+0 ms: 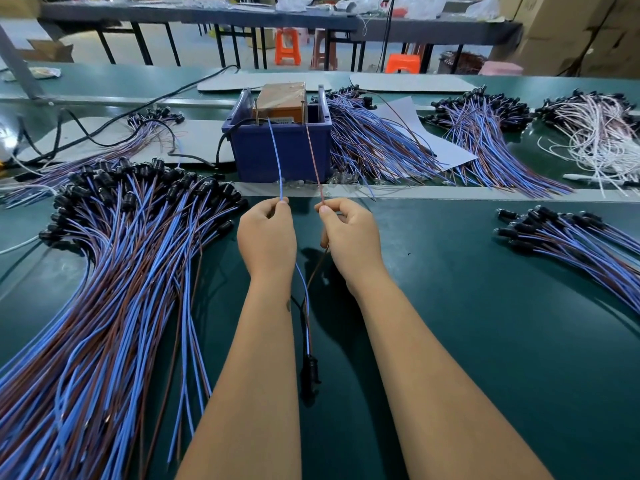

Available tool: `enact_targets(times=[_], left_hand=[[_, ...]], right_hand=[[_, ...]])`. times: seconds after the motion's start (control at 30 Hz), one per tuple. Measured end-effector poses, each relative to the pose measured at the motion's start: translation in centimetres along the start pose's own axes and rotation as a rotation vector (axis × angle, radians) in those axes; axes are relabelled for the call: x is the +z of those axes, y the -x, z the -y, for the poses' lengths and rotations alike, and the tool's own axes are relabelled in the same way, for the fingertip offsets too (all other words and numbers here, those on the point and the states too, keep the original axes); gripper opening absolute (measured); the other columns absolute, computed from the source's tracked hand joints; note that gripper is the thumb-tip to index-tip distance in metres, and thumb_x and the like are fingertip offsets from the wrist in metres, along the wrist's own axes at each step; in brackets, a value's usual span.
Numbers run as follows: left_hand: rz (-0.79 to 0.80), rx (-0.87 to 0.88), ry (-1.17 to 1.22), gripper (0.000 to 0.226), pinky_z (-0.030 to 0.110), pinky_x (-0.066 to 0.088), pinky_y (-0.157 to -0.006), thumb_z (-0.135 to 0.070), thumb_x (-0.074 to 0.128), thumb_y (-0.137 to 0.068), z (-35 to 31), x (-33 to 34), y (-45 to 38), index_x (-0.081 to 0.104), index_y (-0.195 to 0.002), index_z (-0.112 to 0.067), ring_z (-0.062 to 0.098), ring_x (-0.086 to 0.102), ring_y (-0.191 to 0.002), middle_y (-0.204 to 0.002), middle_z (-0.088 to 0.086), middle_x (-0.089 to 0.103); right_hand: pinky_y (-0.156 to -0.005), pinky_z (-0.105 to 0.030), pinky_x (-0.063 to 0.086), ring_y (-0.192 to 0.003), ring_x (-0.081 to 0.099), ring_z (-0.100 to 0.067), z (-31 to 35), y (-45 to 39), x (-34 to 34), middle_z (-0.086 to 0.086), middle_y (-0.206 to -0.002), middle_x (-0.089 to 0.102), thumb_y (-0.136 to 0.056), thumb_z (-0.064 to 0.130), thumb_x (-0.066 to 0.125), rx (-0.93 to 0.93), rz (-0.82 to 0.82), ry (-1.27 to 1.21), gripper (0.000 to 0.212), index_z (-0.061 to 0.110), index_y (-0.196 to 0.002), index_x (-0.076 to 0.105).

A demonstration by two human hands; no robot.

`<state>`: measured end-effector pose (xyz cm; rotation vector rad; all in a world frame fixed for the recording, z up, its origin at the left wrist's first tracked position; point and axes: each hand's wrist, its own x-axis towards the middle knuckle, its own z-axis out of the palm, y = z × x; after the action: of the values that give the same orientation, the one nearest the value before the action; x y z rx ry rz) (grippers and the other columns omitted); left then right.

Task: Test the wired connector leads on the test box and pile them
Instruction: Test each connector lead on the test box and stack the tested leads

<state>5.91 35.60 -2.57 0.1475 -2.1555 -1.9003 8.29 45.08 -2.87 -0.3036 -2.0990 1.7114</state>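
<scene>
A large pile of leads (114,271) fills the left of the frame on the green tabletop (485,341). At centre, the left hand (266,237) pinches the blue wire (277,157), the right hand (349,237) pinches the brown wire (315,157). Both wires reach up to the test box (280,147); their black connector (309,372) hangs between the forearms. Smaller piles (568,237) lie right.
</scene>
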Motion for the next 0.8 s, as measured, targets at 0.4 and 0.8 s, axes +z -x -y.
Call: enact_targets(times=[0.4, 0.8], left_hand=[[-0.040, -0.033, 0.044, 0.022, 0.035, 0.026, -0.058, -0.016, 0.048, -0.097, -0.08, -0.05, -0.09, 0.054, -0.076, -0.021, 0.017, 0.025, -0.052, -0.052, -0.004, 0.030], [-0.018, -0.038, 0.027, 0.032, 0.035, 0.027, -0.058, -0.016, 0.048, -0.096, -0.22, -0.07, -0.07, 0.050, -0.066, -0.029, 0.018, 0.027, -0.054, -0.055, -0.002, 0.034]], right_hand=[[-0.052, -0.019, 0.040, -0.045, 0.044, -0.002, 0.00, -0.08, -0.15, 0.012, -0.044, 0.049, -0.097, 0.017, 0.052, -0.014, 0.011, 0.008, 0.015, 0.020, -0.089, 0.064], [-0.060, -0.027, 0.044, -0.046, 0.045, -0.002, 0.16, 0.04, -0.09, 0.012, -0.046, 0.049, -0.097, 0.017, 0.052, -0.007, 0.003, 0.012, 0.014, 0.019, -0.091, 0.065]])
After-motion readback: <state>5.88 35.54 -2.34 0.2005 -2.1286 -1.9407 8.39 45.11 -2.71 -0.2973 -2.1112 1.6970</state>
